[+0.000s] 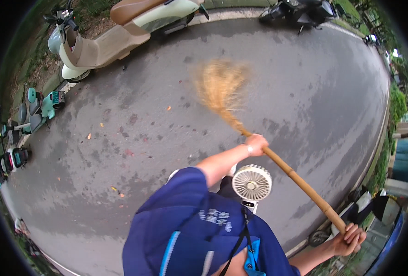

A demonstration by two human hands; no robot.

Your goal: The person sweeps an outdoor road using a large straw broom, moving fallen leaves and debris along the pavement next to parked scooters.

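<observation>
A long bamboo broom (300,182) runs slantwise in front of me, from the lower right up toward the far middle. My left hand (257,144), with a light band at its wrist, is closed round the lower part of the handle, close to the bristles. Near the handle's top end, my right hand (349,239) is wrapped round the bamboo. The straw-coloured broom head (222,82) is smeared by motion and is over the grey road, though contact with the ground cannot be made out.
A small white fan (252,182) hangs at my chest from a black strap. Scattered leaves (119,193) lie on the damp road (148,156). A beige scooter (107,48), a green scooter (45,108) and a black scooter (305,13) stand along the kerb.
</observation>
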